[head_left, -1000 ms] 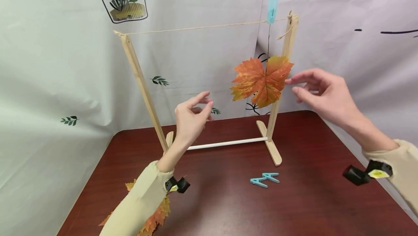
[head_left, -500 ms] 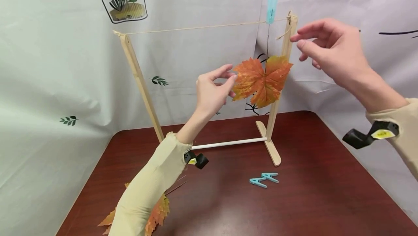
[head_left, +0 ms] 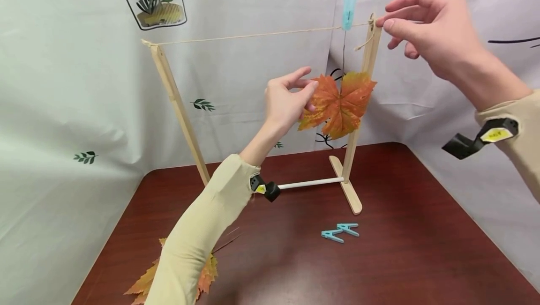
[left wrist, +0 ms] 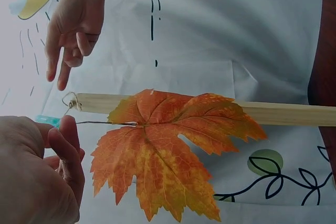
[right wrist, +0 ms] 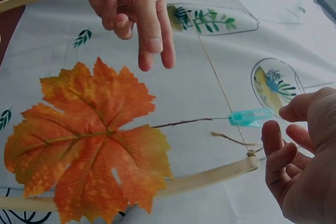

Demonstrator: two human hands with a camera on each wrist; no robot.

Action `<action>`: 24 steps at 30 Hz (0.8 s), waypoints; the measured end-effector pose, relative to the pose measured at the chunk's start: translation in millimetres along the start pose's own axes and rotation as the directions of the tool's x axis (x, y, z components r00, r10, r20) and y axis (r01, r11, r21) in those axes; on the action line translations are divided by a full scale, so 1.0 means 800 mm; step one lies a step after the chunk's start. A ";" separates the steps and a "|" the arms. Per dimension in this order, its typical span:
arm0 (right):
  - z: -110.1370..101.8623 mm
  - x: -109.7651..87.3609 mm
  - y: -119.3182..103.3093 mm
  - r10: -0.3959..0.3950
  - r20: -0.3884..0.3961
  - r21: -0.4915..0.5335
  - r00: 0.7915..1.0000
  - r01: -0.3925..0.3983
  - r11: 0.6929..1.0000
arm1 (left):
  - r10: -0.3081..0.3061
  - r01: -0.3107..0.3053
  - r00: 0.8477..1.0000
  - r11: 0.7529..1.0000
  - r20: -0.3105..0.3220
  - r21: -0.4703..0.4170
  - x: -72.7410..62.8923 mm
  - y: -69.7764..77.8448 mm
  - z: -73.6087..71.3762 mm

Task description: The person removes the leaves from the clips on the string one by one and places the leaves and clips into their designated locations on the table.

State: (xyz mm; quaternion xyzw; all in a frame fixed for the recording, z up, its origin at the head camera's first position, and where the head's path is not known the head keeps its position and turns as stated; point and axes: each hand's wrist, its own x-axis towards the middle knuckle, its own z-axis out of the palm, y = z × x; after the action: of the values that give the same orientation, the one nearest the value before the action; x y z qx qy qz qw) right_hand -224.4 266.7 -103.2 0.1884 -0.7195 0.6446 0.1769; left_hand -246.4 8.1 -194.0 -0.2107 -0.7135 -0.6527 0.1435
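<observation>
An orange maple-like leaf [head_left: 339, 103] hangs by its stem from a light blue clothespin [head_left: 348, 11], which is clipped on a string [head_left: 253, 36]. My left hand [head_left: 291, 96], fingers loosely bent and holding nothing, overlaps the leaf's left edge in the head view. In the right wrist view, a gap separates that left hand [right wrist: 134, 17] from the leaf [right wrist: 89, 140]. My right hand [head_left: 438, 38] is by the top of the right wooden post [head_left: 367, 61], also holding nothing. Whether its fingertips touch the post I cannot tell; the clothespin [right wrist: 251, 117] appears close to them.
Two light blue clothespins [head_left: 340, 233] lie on the dark red table [head_left: 401, 249]. More autumn leaves [head_left: 143, 281] lie at front left, partly hidden by my left sleeve. A white rod [head_left: 312, 183] joins the stand's feet; the left post [head_left: 179, 108] leans outward.
My right hand has risen from beside the leaf to the post's top. My left hand has moved up and right to the leaf's left edge. The leaf stays hanging.
</observation>
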 end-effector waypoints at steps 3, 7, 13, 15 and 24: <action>-0.001 0.007 -0.002 0.007 -0.001 -0.013 1.000 -0.007 1.000 | -0.013 0.013 1.000 1.000 -0.004 -0.005 0.005 0.002 0.006; -0.002 0.018 -0.004 0.030 -0.004 -0.011 1.000 -0.030 0.999 | -0.020 0.020 1.000 1.000 0.001 -0.016 0.013 0.004 0.016; 0.001 0.033 -0.009 0.042 0.005 -0.047 0.999 -0.041 0.998 | -0.031 0.031 0.999 0.999 0.012 -0.027 0.024 0.007 0.032; 0.003 0.036 -0.011 0.050 0.006 -0.052 0.999 -0.049 0.997 | -0.038 0.038 0.999 0.999 0.011 -0.026 0.027 0.008 0.036; 0.009 0.049 -0.014 0.038 0.024 -0.155 0.999 -0.033 0.987 | -0.035 0.035 0.999 0.999 0.008 0.010 0.035 0.012 0.049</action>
State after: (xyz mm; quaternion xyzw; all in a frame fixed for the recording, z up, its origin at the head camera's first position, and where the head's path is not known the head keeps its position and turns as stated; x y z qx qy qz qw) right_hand -253.0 256.4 -74.7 0.1697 -0.7729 0.5872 0.1700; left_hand -263.3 51.0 -176.6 -0.2001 -0.7209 -0.6507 0.1301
